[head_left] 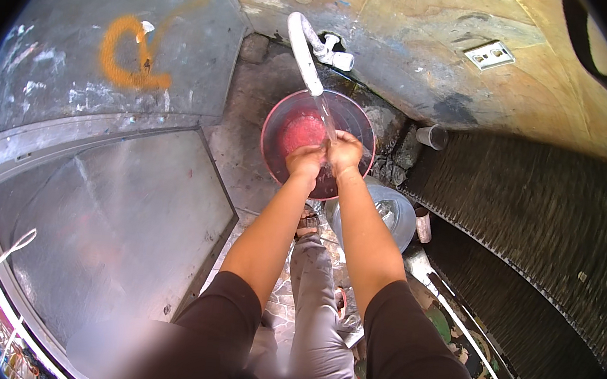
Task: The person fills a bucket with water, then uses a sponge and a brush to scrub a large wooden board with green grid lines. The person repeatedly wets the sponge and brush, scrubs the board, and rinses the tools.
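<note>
Both of your hands are over the round basin (269,144) with the pinkish-red rim, which stands below the white curved tap (304,49). A stream of water (326,116) comes from the mouth of the tap and reaches the fingers of your right hand (344,154). Your left hand (304,162) is just beside it, and the fingertips of the two hands are close together. The fingers of both hands are bent, neither spread wide nor clearly closed in a fist; I cannot tell if they have hold of something, because the backs of the hands hide it. Inside the basin, in its left part, there is a bright red thing (300,129), near your left hand; its kind I cannot make out. A clear plastic tub (400,232) stands just beside the basin, under your right forearm, and a small pale cup (433,136) is further to the right, near the wall (420,36).
</note>
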Motion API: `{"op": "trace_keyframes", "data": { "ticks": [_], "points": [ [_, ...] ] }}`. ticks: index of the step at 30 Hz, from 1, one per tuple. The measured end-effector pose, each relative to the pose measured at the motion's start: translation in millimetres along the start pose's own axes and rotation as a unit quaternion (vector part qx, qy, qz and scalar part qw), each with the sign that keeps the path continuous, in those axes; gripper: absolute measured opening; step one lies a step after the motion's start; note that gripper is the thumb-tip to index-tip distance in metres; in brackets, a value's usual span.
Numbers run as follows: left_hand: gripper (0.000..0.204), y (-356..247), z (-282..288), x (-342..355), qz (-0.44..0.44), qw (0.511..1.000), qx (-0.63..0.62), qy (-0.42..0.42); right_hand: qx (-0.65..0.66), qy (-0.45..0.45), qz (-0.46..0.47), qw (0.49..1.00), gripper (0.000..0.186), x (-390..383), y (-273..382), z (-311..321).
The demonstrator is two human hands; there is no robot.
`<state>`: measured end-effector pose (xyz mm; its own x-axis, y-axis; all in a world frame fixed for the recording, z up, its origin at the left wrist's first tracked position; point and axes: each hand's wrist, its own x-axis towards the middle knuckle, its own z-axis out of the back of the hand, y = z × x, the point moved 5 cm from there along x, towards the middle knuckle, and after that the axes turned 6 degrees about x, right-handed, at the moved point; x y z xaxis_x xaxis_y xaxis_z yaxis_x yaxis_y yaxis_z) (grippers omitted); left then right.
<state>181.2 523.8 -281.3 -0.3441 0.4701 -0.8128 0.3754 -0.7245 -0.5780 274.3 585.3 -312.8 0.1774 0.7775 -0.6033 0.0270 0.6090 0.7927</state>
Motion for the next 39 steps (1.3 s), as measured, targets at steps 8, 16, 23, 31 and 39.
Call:
{"op": "trace_keyframes", "data": {
  "ticks": [8, 16, 23, 31, 39],
  "points": [
    [0.02, 14.7, -10.7, -3.0, 0.075, 0.992, -0.103, -0.002, 0.046, 0.032, -0.127, 0.99, 0.019, -18.5, 32.7, 10.7],
    [0.029, -0.9, -59.5, 5.8, -0.04, 0.999, -0.017, -0.007, 0.107, 0.072, -0.085, 0.988, 0.025, -13.1, 13.2, 47.4],
    [0.096, -7.6, -74.2, 0.0, 0.104, 0.872, -0.392, 0.275, 0.447, 0.12, -0.147, 0.874, 0.024, -70.5, 5.0, 15.5],
    [0.042, 0.6, -71.6, -3.3, 0.135, 0.913, -0.28, 0.263, 0.025, -0.104, -0.119, 0.987, 0.022, -10.9, -22.9, 38.4],
    [0.032, 41.9, -35.0, 20.1, 0.113, 0.957, -0.231, 0.133, 0.016, -0.03, 0.094, 0.995, 0.014, -19.6, -3.6, 1.2]
  ]
}}
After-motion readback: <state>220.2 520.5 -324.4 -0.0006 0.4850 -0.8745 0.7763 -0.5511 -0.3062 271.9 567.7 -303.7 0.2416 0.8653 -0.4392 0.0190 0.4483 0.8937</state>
